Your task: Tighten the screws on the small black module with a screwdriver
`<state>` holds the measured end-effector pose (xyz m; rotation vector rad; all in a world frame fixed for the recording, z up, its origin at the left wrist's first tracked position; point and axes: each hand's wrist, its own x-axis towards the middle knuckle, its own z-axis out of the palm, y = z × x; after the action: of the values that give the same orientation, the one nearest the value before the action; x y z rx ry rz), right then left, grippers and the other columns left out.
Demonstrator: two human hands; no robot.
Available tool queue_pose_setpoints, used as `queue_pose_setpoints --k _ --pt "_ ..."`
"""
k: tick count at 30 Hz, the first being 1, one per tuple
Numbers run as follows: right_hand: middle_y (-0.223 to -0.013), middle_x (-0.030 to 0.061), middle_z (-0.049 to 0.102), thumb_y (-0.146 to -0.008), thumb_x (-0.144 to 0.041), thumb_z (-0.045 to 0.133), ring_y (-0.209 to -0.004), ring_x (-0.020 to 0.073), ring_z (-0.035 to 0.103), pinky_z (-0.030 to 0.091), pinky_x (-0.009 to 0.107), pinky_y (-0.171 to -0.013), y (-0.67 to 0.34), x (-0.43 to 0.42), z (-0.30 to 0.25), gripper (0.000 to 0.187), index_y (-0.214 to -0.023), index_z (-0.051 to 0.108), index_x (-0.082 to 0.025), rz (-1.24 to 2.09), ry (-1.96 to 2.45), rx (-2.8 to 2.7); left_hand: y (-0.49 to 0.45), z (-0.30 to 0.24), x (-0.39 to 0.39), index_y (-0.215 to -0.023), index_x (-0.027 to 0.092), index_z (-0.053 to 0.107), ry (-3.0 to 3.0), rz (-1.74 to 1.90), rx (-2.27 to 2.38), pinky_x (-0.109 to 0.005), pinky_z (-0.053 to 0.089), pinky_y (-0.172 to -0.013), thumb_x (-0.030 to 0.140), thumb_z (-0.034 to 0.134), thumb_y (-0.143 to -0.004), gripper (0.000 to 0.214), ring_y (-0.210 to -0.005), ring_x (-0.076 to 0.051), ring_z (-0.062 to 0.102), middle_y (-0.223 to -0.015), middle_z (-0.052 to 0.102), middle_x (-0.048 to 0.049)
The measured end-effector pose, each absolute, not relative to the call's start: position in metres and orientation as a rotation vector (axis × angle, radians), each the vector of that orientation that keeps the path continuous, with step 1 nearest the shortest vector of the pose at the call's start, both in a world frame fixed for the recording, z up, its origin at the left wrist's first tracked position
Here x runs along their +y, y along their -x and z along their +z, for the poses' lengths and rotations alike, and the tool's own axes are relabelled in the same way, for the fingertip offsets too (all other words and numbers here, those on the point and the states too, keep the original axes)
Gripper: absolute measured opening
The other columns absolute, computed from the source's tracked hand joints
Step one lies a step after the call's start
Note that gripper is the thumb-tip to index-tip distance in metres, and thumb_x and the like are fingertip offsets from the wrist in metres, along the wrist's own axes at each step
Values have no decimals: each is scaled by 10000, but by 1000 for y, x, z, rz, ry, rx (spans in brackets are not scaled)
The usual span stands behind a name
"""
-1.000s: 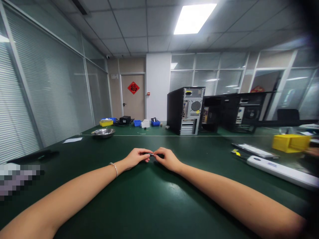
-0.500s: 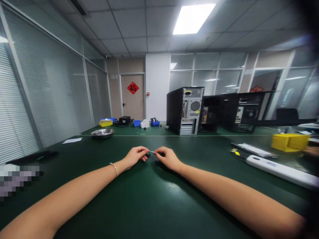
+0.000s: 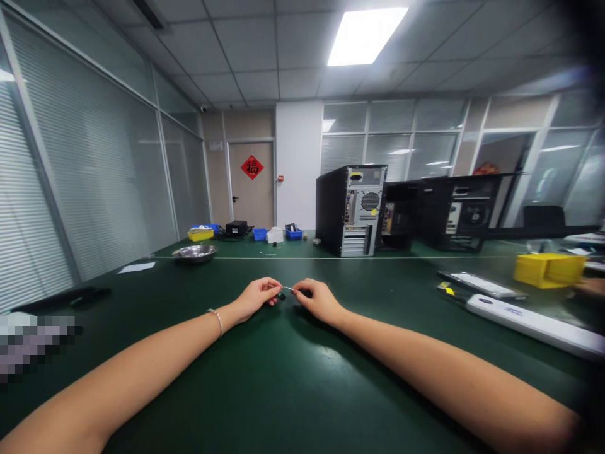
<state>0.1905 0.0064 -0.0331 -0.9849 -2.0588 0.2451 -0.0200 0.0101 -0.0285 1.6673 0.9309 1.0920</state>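
My left hand (image 3: pixel 259 297) is closed just above the table, in the middle of the view. A small dark piece with a greenish tint (image 3: pixel 282 296) sticks out from its fingers; its kind is too small to tell. My right hand (image 3: pixel 317 299) faces it with thumb and forefinger pinched. Between the two hands' fingertips runs a thin whitish strip (image 3: pixel 288 288). Its right end meets my right fingertips, and its left end reaches the left fingers by the dark piece. The fingers hide most of both small things.
Green table (image 3: pixel 265 391) under my arms. Farther back stand a metal bowl (image 3: pixel 195 253), small blue bins (image 3: pixel 293 234) and a computer tower (image 3: pixel 352 211). At right lie a white power strip (image 3: pixel 534 325) and a yellow bin (image 3: pixel 548 270), with another person's blurred hand (image 3: pixel 590 287) beside it.
The small dark piece in my left fingers has turned slightly. Both hands stay almost where they were, with the thin strip still between them.
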Motion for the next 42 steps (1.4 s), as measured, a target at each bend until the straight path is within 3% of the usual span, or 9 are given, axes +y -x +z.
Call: queue_pose_setpoints --k 11,17,26,34,42 --pt "-861 44 696 -862 -288 555 -807 174 616 471 282 -758 -191 8 -34 193 -874 726 -199 257 966 -2072 15 -23 -3 -903 150 699 -2166 843 952 -263 451 -697 406 589 -836 287 -723 -157 591 -817 683 -46" --pt "-847 41 696 -861 -291 559 -782 168 617 471 275 -746 -190 8 -34 194 -883 729 -200 267 961 -2070 14 -24 -4 -842 166 729 -2392 889 1050 -275 452 -731 375 567 -846 265 -786 -186 587 -836 629 -55" --pt "-859 37 695 -874 -287 543 -805 167 615 464 276 -764 -191 8 -34 201 -910 721 -199 263 940 -2106 22 -25 8 -953 143 697 -2119 922 1006 -288 447 -752 387 588 -826 296 -803 -185 591 -878 674 -61" --pt "-899 30 680 -825 -383 636 -785 165 606 429 246 -694 -189 -9 -25 265 -1029 692 -224 245 841 -2402 33 -5 1 -973 177 683 -2375 646 1087 -241 367 -613 475 775 -616 474 -710 -157 489 -798 549 -4" --pt "-840 26 633 -820 -393 663 -727 144 570 387 226 -641 -190 -10 -20 248 -946 694 -181 156 839 -2500 31 2 -3 -972 174 662 -2366 420 1016 -242 357 -635 484 792 -582 515 -708 -146 453 -783 471 22"
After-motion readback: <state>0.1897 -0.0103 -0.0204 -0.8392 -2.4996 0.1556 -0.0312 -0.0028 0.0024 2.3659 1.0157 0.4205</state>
